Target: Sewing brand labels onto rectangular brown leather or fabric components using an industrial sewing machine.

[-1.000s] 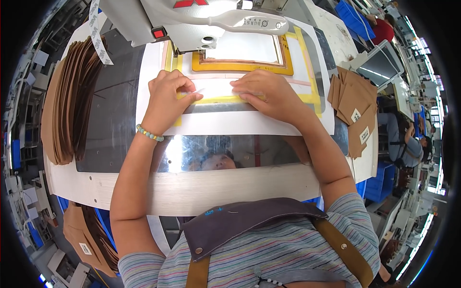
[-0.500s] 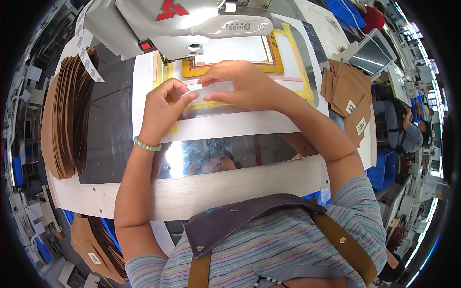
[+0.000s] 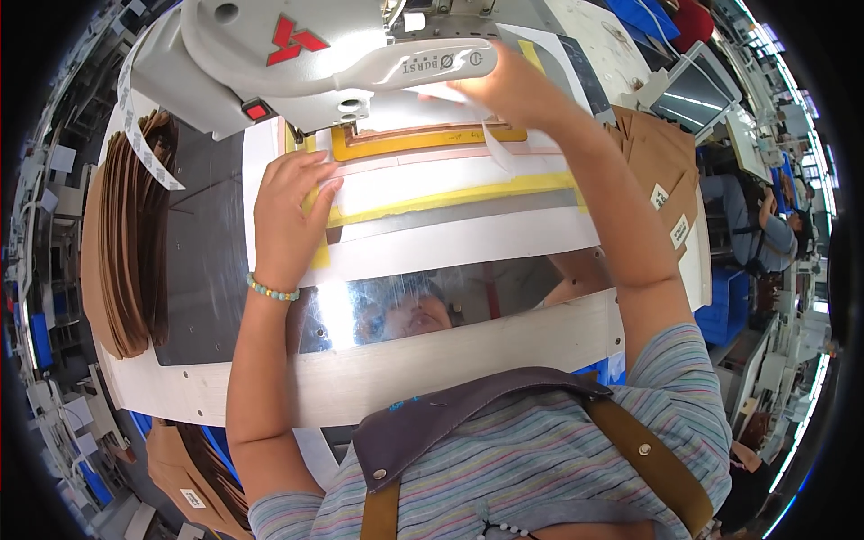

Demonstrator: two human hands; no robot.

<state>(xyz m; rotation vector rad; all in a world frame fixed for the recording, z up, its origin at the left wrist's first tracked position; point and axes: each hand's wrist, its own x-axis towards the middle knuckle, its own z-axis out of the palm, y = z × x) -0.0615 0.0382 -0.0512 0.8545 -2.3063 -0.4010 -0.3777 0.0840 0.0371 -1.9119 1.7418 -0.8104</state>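
Observation:
My left hand point(image 3: 292, 198) lies at the left edge of the white sheet point(image 3: 432, 209), next to a yellow-taped border. Its fingers are stretched out and the thumb stands apart, with nothing in them. My right hand point(image 3: 522, 88) reaches beside the pale lever arm of the grey sewing machine point(image 3: 337, 63), which covers part of its fingers. A thin translucent strip point(image 3: 498, 151) hangs below those fingers and seems held by them. Under the machine head, a yellow frame point(image 3: 432, 139) with a brown inner edge lies on the white sheet.
Brown folded pieces point(image 3: 121, 243) stand in a thick stack at the left, and more brown pieces point(image 3: 655, 171) with white labels lie at the right. A shiny metal plate point(image 3: 450, 301) runs along the near side. A blue bin point(image 3: 724, 306) stands beyond the table.
My hands have parted. The right one has moved away and to the right with the translucent strip; the left has let go and spread its fingers beside the sheet.

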